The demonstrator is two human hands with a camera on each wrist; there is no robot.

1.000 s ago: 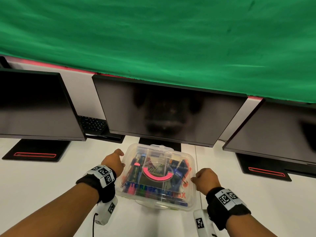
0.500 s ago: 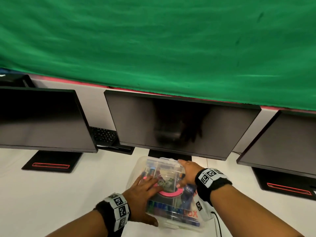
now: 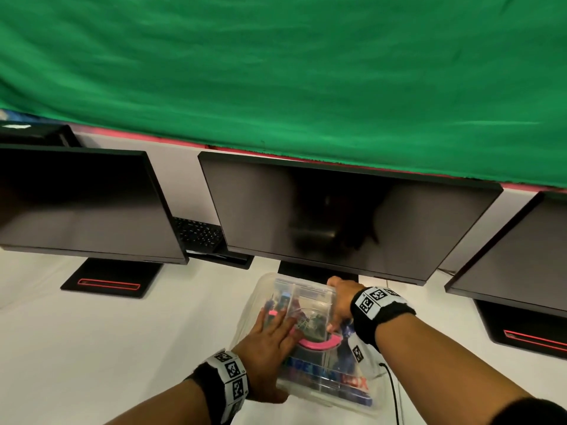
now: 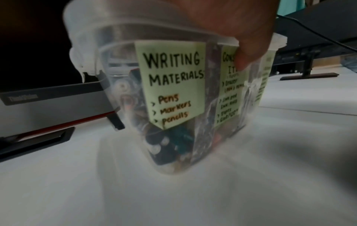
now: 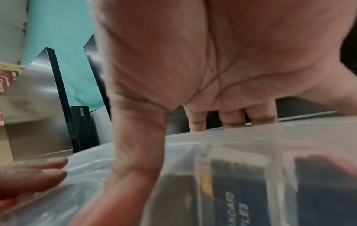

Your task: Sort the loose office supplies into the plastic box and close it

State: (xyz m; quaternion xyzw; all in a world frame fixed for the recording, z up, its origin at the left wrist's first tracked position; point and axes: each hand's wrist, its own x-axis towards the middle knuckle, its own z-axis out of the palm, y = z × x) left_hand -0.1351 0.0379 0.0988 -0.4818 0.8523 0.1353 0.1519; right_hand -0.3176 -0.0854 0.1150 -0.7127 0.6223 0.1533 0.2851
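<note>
The clear plastic box (image 3: 322, 381) stands on the white desk with its lid on, a pink handle (image 3: 319, 345) on top and pens and small supplies inside. My left hand (image 3: 271, 340) lies flat on the lid's left half. Its thumb (image 4: 249, 50) hangs over the near rim beside the green "WRITING MATERIALS" label (image 4: 173, 82). My right hand (image 3: 340, 302) grips the far right corner of the plastic box (image 5: 251, 152): fingers (image 5: 230, 119) hook over the far edge and the thumb (image 5: 135, 160) presses the lid. A staples box (image 5: 237, 195) shows through the lid.
The middle monitor (image 3: 346, 219) and its stand rise just behind the box. Other monitors stand at left (image 3: 82, 204) and right (image 3: 515, 256). A black keyboard (image 3: 199, 233) lies behind. A thin black cable (image 3: 391, 384) runs along the box's right side.
My hands left the box's left and right sides. The left now lies flat on the lid and the right has reached over to the far right corner.
</note>
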